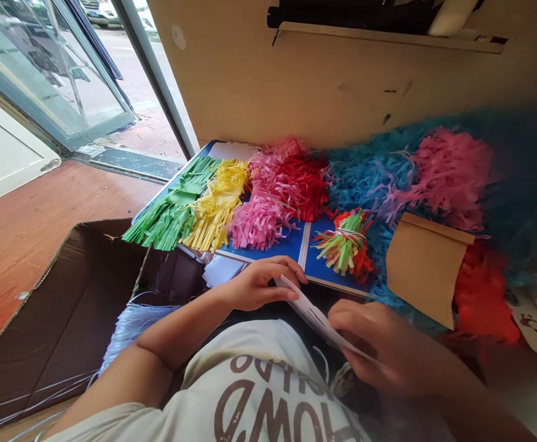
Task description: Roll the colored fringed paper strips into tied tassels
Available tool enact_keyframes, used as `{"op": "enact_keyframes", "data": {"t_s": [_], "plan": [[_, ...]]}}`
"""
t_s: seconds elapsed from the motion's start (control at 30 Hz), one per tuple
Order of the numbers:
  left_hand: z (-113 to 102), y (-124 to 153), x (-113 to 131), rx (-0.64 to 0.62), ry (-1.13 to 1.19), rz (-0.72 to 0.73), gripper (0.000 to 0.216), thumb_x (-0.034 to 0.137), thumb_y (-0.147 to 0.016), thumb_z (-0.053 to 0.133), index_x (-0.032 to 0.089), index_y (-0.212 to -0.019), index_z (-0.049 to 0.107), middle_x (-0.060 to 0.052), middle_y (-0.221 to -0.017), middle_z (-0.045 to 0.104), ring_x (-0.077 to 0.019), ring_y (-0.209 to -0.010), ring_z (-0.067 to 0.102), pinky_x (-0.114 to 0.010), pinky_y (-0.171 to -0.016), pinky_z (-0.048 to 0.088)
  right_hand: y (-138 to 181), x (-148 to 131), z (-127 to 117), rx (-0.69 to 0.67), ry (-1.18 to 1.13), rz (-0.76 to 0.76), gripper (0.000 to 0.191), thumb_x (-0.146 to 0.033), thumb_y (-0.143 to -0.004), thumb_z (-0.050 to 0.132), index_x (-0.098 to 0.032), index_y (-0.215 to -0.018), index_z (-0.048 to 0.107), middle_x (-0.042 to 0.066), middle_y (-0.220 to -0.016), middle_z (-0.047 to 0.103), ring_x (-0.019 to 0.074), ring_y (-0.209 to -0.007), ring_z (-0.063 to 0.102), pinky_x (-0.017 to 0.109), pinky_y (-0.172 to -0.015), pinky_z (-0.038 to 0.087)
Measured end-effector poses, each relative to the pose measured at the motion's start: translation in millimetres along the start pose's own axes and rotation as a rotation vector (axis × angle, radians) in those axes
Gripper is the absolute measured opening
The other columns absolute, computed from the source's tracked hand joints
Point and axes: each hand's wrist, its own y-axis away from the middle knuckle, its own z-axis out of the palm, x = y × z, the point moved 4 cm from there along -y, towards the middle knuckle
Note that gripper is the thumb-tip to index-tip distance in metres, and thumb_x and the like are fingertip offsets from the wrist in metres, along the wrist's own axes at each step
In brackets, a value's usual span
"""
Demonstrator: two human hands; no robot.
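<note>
White paper slip (313, 318) spans both hands, between shirt (273, 390) and blue table (291, 244). Long axis slants down from left hand (255, 285) to right hand (383, 344). Left fingers pinch upper end; right, blurred, grip lower. Neither nearer.

Glass door (61, 77) near tan wall (245, 80)

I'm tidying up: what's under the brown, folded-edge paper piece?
Around the brown piece, blue shredded paper shows at left, red shredded paper at right; whatever lies directly beneath is covered.
</note>
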Motion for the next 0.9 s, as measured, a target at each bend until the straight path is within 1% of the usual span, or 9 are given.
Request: {"op": "enact_keyframes", "data": {"t_s": [0.1,0.2,0.33,0.4,0.47,0.6,0.73,0.8,0.9], "plan": [[1.2,0.1,-1.2,0.005,0.002,0.032,0.026,0.038,-0.090,0.065,0.014,-0.086,0.073,-0.014,-0.104,0.067,-0.0191,-0.097,0.064,-0.033,-0.090,0.051,0.5,0.1,-0.1,0.076,-0.011,-0.033,0.040,-0.012,-0.083,0.051,-0.024,-0.121,0.056,0.009,-0.118,0.065,0.0185,-0.095,0.067,0.028,-0.081,0.054],[3.2,1.6,-0.6,-0.032,-0.032,0.130,0.024,0.039,-0.089,0.066,0.016,-0.085,0.074,-0.014,-0.109,0.066,-0.0218,-0.105,0.063,-0.035,-0.094,0.050,1.3,5.5,4.9,0.137,-0.006,-0.030,0.046,-0.012,-0.091,0.043,-0.025,-0.135,0.050,0.010,-0.131,0.060,0.0201,-0.115,0.062,0.031,-0.095,0.052],[4.2,2.1,1.8,-0.100,-0.312,0.225,0.021,0.040,-0.088,0.067,0.022,-0.086,0.077,-0.013,-0.115,0.067,-0.0250,-0.114,0.059,-0.040,-0.103,0.044,2.5,16.1,13.4,0.094,0.057,0.045,0.042,-0.017,-0.093,0.047,-0.024,-0.134,0.052,0.009,-0.133,0.060,0.0206,-0.119,0.060,0.031,-0.097,0.051],[1.7,1.4,0.3,-0.114,-0.540,0.167,0.017,0.038,-0.088,0.066,0.026,-0.089,0.078,-0.010,-0.118,0.068,-0.0264,-0.117,0.056,-0.045,-0.110,0.036,5.2,19.3,10.9,0.074,0.099,0.074,0.036,-0.025,-0.091,0.057,-0.022,-0.127,0.057,0.011,-0.129,0.062,0.0233,-0.116,0.062,0.034,-0.097,0.052],[-2.4,1.1,-1.0,-0.121,-0.620,0.076,0.017,0.037,-0.088,0.066,0.025,-0.090,0.077,-0.010,-0.118,0.069,-0.0259,-0.114,0.058,-0.044,-0.109,0.036,10.0,21.3,3.3,0.037,0.097,0.092,0.032,-0.030,-0.086,0.065,-0.022,-0.118,0.063,0.011,-0.127,0.063,0.0250,-0.114,0.063,0.036,-0.096,0.052],[-6.5,-2.6,4.6,-0.200,-0.247,0.011,0.024,0.037,-0.090,0.064,0.016,-0.089,0.076,-0.015,-0.113,0.069,-0.0211,-0.101,0.067,-0.030,-0.090,0.051,20.6,26.0,-17.2,-0.104,-0.091,0.098,0.023,-0.025,-0.088,0.063,-0.024,-0.110,0.070,0.009,-0.129,0.063,0.0231,-0.115,0.063,0.034,-0.095,0.053],[-10.0,-16.2,14.7,-0.297,-0.022,0.022,0.023,0.035,-0.087,0.069,0.014,-0.085,0.076,-0.018,-0.117,0.067,-0.0249,-0.108,0.065,-0.033,-0.095,0.052,18.1,35.1,-31.5,-0.094,-0.175,0.067,0.015,-0.028,-0.090,0.063,-0.025,-0.097,0.075,0.007,-0.122,0.065,0.0204,-0.105,0.066,0.031,-0.088,0.055],[-11.6,-22.0,16.5,-0.336,0.036,0.017,0.022,0.035,-0.085,0.071,0.014,-0.082,0.077,-0.017,-0.120,0.065,-0.0269,-0.112,0.064,-0.035,-0.099,0.050,11.6,40.5,-32.0,-0.046,-0.170,0.010,0.012,-0.029,-0.086,0.070,-0.025,-0.095,0.075,0.006,-0.110,0.067,0.0175,-0.095,0.067,0.027,-0.082,0.055],[-12.9,-22.5,12.8,-0.334,0.112,0.041,0.023,0.037,-0.082,0.074,0.014,-0.077,0.076,-0.017,-0.126,0.063,-0.0295,-0.116,0.062,-0.039,-0.102,0.049,1.9,50.6,-27.7,0.162,-0.239,-0.077,0.009,-0.026,-0.080,0.077,-0.023,-0.088,0.074,0.007,-0.109,0.063,0.0170,-0.095,0.065,0.027,-0.084,0.053]]}}
